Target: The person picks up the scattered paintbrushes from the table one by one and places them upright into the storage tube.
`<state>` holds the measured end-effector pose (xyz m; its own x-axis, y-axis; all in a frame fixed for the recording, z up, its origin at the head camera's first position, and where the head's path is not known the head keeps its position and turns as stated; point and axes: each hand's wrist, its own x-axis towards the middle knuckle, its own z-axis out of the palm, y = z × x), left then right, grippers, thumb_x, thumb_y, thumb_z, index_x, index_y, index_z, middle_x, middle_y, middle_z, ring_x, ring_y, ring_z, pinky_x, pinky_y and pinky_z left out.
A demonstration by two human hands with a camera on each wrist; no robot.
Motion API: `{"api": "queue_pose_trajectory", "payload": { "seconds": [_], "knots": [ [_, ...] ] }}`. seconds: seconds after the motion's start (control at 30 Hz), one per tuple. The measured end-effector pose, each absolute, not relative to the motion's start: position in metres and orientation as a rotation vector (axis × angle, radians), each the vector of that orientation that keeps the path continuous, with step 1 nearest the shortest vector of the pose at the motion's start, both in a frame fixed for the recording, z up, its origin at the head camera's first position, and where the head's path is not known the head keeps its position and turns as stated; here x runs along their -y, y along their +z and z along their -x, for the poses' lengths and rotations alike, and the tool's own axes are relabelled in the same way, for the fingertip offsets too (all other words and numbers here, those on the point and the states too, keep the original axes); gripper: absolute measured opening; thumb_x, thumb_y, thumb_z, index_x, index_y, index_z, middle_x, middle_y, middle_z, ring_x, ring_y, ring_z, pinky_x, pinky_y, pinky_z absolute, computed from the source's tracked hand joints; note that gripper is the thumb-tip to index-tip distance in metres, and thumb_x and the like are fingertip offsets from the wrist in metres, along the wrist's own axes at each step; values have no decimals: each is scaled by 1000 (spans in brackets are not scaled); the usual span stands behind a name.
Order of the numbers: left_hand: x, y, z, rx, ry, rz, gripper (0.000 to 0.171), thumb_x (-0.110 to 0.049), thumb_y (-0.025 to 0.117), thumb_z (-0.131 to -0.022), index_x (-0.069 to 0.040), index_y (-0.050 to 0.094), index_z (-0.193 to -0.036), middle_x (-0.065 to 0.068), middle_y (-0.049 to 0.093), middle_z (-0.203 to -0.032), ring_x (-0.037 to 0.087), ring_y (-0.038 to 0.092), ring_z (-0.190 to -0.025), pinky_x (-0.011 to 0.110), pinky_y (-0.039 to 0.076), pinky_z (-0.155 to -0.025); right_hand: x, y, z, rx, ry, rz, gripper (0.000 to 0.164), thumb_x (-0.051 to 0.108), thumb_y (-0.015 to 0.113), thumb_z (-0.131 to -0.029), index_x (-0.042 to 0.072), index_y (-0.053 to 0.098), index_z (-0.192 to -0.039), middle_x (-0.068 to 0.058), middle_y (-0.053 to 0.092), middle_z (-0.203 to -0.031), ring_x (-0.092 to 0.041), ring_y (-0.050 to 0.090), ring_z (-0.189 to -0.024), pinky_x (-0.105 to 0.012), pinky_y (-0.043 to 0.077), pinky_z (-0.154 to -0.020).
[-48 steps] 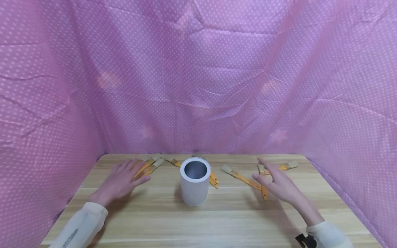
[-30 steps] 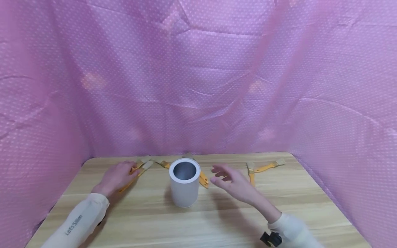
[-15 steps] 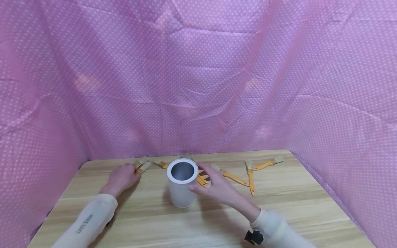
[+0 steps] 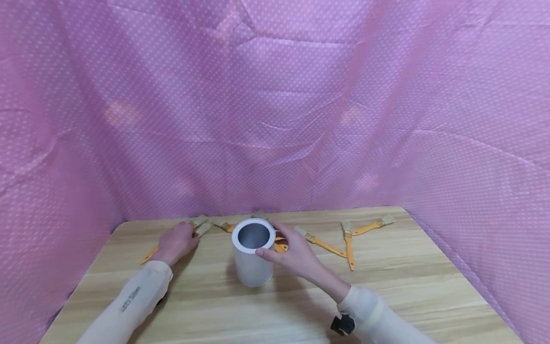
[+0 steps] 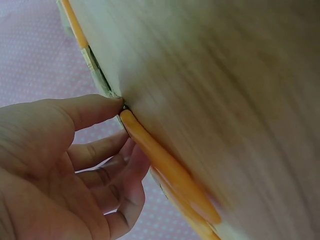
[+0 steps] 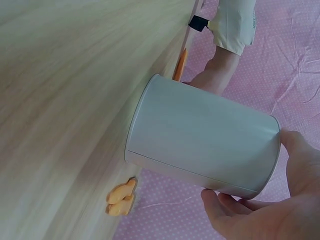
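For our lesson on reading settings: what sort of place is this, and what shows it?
Probably a makeshift booth for filming or practice: pink dotted cloth hangs behind and along both sides of a wood-grain tabletop, with a pale open can and flat brushes set out on it.

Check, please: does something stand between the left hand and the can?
Nothing upright is visible between the left hand and the can. A brush lies flat toward the back, its handle partly hidden by the can.

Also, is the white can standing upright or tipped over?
Upright: the head view shows the white can standing on the table, open top facing up.
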<state>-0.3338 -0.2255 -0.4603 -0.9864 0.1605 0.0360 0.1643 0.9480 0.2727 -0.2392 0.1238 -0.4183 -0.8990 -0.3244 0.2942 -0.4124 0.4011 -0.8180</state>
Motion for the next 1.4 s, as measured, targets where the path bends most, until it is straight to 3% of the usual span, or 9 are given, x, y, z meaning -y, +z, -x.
{"api": "queue_pose_trajectory", "payload": {
  "seconds": [0.1,0.23,0.37,0.53,0.7,1.0,1.4],
  "knots": [
    [228,-458,334,3082,-504,272,13,-16,63,-96,-8,64,-86,6,54,-81,22,50,-66,35,41,-51,-123,-419,241,2538,1560,-677,88,45,85,-82,5,46,-151,-5,61,-134,-23,63,-113,-37,52,-93],
    [232,-451,334,3043,-615,306,17,-15,62,-97,-7,64,-82,4,54,-72,19,48,-59,32,38,-48,-123,-421,241,2499,1613,-694,89,42,86,-82,2,45,-151,-9,61,-134,-27,63,-113,-46,52,-95],
    [231,-438,328,2993,-721,318,26,-25,62,-101,-8,66,-83,5,57,-70,19,49,-58,34,40,-49,-123,-424,241,2475,1642,-691,89,41,86,-82,3,46,-151,-9,62,-132,-29,63,-113,-50,51,-96],
    [219,-413,319,2896,-723,367,27,-32,66,-100,-6,71,-103,8,66,-90,23,58,-74,42,50,-62,-124,-425,241,2465,1651,-691,86,41,87,-81,6,48,-149,-7,61,-133,-24,64,-112,-44,53,-93],
    [197,-384,301,2801,-659,450,29,-22,63,-101,1,66,-119,14,64,-111,29,61,-96,50,53,-81,-123,-426,242,2431,1677,-733,81,37,88,-81,7,51,-146,-7,61,-131,-21,63,-113,-46,54,-92],
    [155,-338,263,2617,-846,560,27,-22,65,-100,-5,65,-120,4,63,-107,20,61,-94,38,54,-77,-120,-425,242,2416,1679,-749,80,34,89,-81,7,51,-146,-7,62,-130,-19,61,-115,-41,55,-91],
    [114,-299,211,2073,-1045,907,30,-9,79,-87,-6,65,-114,-1,63,-102,14,63,-88,29,53,-71,-118,-428,245,2388,1649,-769,77,31,88,-82,8,51,-146,-7,63,-129,-22,62,-114,-41,55,-90]
  ]
}}
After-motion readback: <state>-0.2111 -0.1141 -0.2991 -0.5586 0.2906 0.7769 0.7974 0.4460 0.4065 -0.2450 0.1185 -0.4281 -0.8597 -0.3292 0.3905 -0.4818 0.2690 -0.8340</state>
